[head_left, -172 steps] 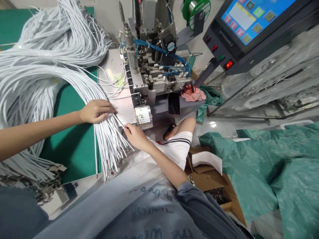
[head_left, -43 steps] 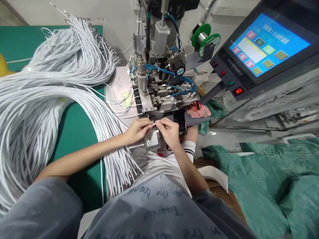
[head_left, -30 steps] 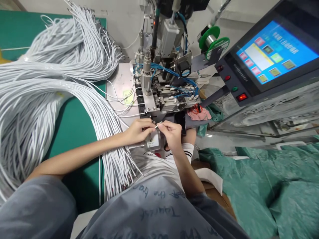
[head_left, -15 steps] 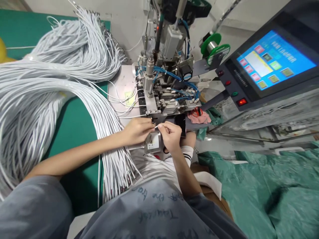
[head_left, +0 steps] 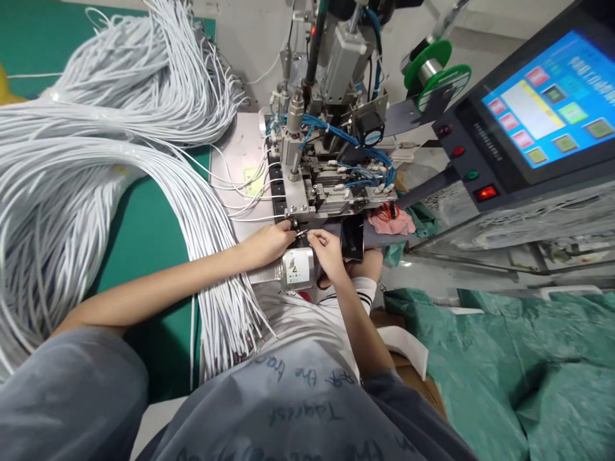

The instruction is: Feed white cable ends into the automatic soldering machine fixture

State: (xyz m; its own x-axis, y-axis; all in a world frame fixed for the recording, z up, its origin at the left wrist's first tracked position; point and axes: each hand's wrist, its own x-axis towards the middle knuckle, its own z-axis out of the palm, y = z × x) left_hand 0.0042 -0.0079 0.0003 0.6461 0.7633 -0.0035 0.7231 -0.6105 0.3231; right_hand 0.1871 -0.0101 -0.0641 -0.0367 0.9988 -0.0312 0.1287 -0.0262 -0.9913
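At the front edge of the machine [head_left: 302, 205], my left hand [head_left: 269, 246] is closed in a pinch on a white cable [head_left: 300, 234], whose short end sticks out to the right. My right hand [head_left: 328, 253] faces it, thumb and forefinger pinched together at the cable's tip. Whether those fingertips hold the tip or a small part on it is too small to tell. Just below both hands sits a motor-like metal block with a white label [head_left: 298, 267]. Several white cables [head_left: 247, 216] run from the left into the machine's black slots.
Big bundles of white cables [head_left: 158, 169] cover much of the green table [head_left: 144, 224] to my left. A dark phone [head_left: 353, 237] and a pink cloth [head_left: 391, 219] lie right of my hands. A solder wire spool [head_left: 432, 70] and a lit control screen [head_left: 552, 109] stand beyond.
My fingertips have moved slightly apart, and more of the cable end shows between them. Both hands sit a little nearer the machine's edge. The view has shifted slightly.
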